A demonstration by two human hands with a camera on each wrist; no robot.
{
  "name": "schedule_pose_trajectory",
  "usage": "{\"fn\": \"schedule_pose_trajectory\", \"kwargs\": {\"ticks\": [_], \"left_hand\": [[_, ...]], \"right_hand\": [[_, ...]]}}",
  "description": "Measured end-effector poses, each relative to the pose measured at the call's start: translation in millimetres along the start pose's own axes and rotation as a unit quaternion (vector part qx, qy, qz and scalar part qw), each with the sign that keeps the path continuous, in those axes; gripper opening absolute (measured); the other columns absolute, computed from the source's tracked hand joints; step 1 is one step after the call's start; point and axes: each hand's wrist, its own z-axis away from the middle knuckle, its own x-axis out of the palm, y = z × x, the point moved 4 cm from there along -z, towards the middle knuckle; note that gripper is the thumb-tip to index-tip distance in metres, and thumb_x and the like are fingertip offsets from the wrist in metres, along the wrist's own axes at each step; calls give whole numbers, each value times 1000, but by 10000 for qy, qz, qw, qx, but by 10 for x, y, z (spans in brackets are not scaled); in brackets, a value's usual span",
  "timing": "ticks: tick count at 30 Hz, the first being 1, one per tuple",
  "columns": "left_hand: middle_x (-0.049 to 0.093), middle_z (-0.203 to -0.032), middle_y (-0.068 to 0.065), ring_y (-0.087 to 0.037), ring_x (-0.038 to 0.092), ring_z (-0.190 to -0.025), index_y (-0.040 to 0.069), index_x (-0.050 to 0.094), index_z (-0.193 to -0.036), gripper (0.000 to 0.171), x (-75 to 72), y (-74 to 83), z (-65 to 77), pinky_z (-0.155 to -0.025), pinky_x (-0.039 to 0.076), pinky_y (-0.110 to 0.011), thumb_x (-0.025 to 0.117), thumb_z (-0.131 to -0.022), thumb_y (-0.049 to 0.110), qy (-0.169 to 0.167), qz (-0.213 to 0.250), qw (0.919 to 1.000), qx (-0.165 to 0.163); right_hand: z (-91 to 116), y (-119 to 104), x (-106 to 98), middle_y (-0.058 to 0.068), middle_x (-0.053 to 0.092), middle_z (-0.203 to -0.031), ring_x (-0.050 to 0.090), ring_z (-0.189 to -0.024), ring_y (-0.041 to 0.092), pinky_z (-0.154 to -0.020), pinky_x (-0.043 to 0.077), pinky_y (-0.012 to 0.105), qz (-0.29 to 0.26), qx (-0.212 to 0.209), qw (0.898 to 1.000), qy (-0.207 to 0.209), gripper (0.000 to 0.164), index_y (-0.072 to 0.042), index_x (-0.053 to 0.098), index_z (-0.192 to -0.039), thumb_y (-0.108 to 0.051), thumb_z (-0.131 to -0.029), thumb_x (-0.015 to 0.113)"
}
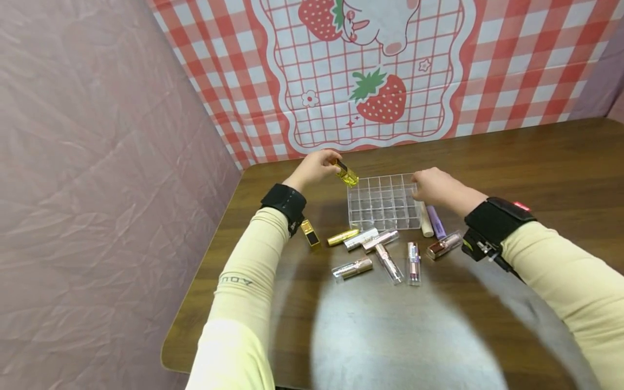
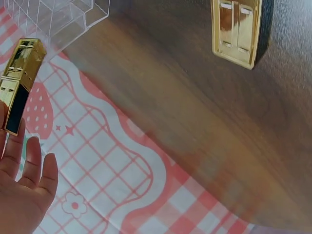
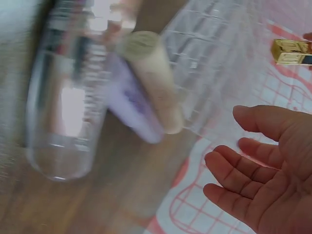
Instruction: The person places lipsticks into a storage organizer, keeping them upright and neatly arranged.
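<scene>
My left hand (image 1: 316, 167) pinches a gold lipstick tube (image 1: 347, 174) with a black panel, tilted at the back left corner of a clear divided organizer (image 1: 380, 201). In the left wrist view the thumb and index finger grip the lower end of that tube (image 2: 19, 83), while the other fingers are spread. At the organizer's right side is my right hand (image 1: 434, 185), its fingers loosely bent. Nothing lies between them in the right wrist view, where the fingertips (image 3: 209, 160) are beside the clear wall.
A gold-and-black lipstick (image 1: 310, 234) lies left of the organizer. In front are a slim gold tube (image 1: 343, 237), a silver tube (image 1: 361, 239) and several other lipsticks. A cream tube (image 1: 426, 221), a purple tube (image 1: 436, 222) and a brownish tube (image 1: 444, 245) lie to the right.
</scene>
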Motion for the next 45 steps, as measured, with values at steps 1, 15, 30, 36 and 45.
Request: {"fn": "schedule_pose_trajectory", "kwargs": {"ticks": [1,15,30,36,45], "left_hand": [[58,-114,-12,-21,55,-102,4,55,-123,35,-4,8,-3,-88,43,-31,58,-90,16,-10,-107,9999,46],[63,-111,-2,-16,54,-106,12,61,-116,29,8,258,-90,-95,36,-29,60,-89,22,-294,-2504,9639,856],[59,-104,-3,-17,53,-94,9,62,-107,19,128,407,-140,-79,43,-32,58,-90,17,-628,-2917,9521,672],[58,-104,-4,-17,53,-96,10,63,-108,21,172,388,-177,-80,43,-31,58,-90,19,-642,-2975,9502,676],[56,-100,-4,-15,50,-88,10,62,-106,19,231,335,-207,-76,41,-29,59,-90,19,-664,-2975,9501,664]], "right_hand": [[2,18,27,34,58,-104,58,-92,43,-78,46,49,2,-38,10000,12,40,17,53,-110,-7,-79,60],[-14,24,145,29,61,-90,57,-73,31,-65,45,42,-207,64,9996,179,48,19,44,-121,0,-78,56],[-28,27,145,26,58,-76,50,-63,28,-62,44,40,-234,100,9995,175,56,23,37,-125,-1,-77,54],[-28,51,141,9,47,-59,41,-55,20,-56,38,35,-348,47,9992,187,55,23,38,-124,-2,-78,55],[-36,58,154,10,51,-62,43,-55,20,-54,36,32,-545,7,9982,265,55,23,40,-123,-1,-77,58]]}}
